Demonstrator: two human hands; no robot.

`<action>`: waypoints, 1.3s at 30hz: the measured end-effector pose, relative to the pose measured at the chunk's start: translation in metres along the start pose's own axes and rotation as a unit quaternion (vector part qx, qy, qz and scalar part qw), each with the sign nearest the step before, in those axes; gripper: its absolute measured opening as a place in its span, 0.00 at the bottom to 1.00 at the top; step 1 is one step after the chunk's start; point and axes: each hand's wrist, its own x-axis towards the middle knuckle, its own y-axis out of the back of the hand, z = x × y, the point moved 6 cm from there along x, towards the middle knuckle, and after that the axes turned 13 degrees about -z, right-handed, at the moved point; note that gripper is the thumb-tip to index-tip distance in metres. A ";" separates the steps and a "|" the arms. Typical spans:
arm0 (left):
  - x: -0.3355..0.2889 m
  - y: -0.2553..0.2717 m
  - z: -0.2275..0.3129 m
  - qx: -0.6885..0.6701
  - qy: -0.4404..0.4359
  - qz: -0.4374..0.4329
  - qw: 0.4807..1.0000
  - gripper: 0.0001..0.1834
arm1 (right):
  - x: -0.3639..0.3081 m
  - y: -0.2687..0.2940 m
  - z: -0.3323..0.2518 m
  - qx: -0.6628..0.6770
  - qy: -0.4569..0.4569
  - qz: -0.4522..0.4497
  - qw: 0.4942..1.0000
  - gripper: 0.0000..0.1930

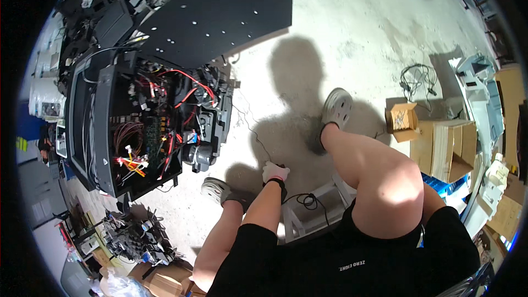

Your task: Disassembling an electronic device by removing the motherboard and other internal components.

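Note:
My left hand [275, 172], in a pale glove with a dark band at the wrist, reaches down between my feet, low over the floor. Its fingers are closed around a small dark thing that I cannot make out. A thin dark wire [254, 131] runs from beside this hand up toward an opened black machine [104, 132] on the left. Inside that machine, red cables [190, 80], a green circuit board [155, 131] and a bundle of loose connectors [133, 160] show. My right arm passes behind my raised right knee, which hides the hand.
A wide black panel [231, 11] juts from the machine. On the right are a small open carton [403, 122], a larger cardboard box [440, 148], a coiled black cable [418, 82] and pale plastic housings [484, 99]. Beneath me is a grey stool frame [297, 225]; dark machine parts [137, 236] lie lower left.

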 end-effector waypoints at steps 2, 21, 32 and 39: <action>-0.007 -0.003 0.023 0.085 -0.139 -0.098 0.982 0.37 | 0.093 0.033 0.078 -0.075 0.059 0.094 0.991 0.33; -0.501 0.210 0.081 0.179 -0.685 -0.243 0.663 0.31 | -0.096 0.104 -0.062 -0.184 0.550 0.359 0.731 0.20; -0.290 0.189 0.049 -0.001 -0.448 -0.112 0.887 0.24 | -0.182 0.088 -0.320 -0.280 0.644 0.514 0.492 0.26; -0.287 0.166 0.041 0.078 -0.411 -0.109 0.902 0.32 | -0.192 0.007 -0.317 -0.422 0.532 0.560 0.475 0.20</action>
